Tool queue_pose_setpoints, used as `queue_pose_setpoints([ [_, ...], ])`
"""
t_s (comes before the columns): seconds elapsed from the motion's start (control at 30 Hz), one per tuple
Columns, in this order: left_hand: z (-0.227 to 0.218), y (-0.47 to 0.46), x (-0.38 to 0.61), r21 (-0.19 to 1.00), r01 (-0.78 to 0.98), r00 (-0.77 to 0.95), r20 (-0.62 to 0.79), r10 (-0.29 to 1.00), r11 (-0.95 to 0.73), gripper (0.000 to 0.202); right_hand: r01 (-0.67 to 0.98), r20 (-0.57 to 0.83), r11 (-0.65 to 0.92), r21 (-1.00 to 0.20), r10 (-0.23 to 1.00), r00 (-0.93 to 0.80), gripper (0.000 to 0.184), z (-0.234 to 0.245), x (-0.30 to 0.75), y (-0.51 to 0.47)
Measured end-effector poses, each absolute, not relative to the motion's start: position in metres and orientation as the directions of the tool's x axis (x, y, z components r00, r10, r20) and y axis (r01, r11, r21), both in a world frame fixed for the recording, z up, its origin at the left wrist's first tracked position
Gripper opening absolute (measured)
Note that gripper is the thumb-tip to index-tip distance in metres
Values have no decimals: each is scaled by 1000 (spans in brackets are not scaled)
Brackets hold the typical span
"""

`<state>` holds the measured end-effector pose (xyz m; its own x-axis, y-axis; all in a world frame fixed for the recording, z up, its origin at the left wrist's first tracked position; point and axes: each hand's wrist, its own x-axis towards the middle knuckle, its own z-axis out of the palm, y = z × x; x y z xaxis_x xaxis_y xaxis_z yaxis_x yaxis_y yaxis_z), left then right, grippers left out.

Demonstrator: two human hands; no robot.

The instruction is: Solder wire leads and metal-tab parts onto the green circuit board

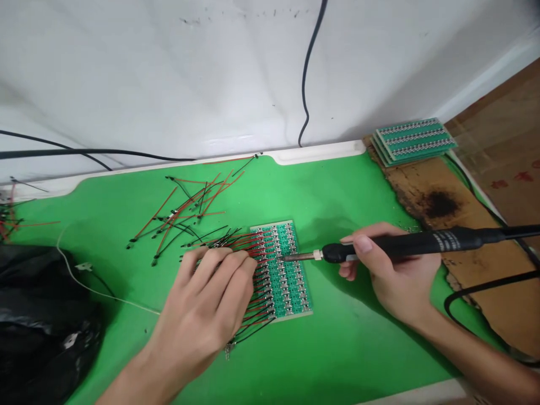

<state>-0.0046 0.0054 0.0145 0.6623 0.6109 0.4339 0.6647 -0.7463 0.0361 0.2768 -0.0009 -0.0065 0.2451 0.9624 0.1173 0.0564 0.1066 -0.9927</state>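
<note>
Right hand [394,278]: wrapped around the black handle of a soldering iron [415,243], thumb along the handle's near end; shaft points left, lying nearly level across the view.

Left hand [219,304]: knuckles up, fingers bunched and curled downward over wires beside the board's left edge. Fingertips hidden; cannot tell whether they pinch a wire or only press.

Iron to board: circuit board [291,289] lies to the left of the iron's handle, tip over its middle column. Contact with a pad too fine to judge. This tip-to-column alignment looks like the relation that matters most.

Board axis: long side runs from the back edge of the green mat [358,354] toward the front edge, near end slanting slightly right; roughly crosswise to the iron.

Nearer hand: left, right against the board's wired side; right hand stands off beyond the right side, reaching it only by the iron.

Board looks: green, pale rim, three lengthwise columns of small silvery parts. Red and black leads [258,242] fan out from the left column, partly under the left hand.

Board place: flat on the mat, about midway between back and front edges.

Farther left: loose wires [169,216] scattered toward the mat's back edge; black bag [40,315] by the left edge.

Back right corner: stacked boards [415,140] on a scorched brown slab [485,225].
</note>
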Motion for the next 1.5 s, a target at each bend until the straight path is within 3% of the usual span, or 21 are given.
queue_pose_setpoints([
  [1.5, 6, 2, -10, 19, 626, 718, 375, 586, -780, 19, 3, 126, 128, -992, 968, 218, 19, -8, 275, 1],
])
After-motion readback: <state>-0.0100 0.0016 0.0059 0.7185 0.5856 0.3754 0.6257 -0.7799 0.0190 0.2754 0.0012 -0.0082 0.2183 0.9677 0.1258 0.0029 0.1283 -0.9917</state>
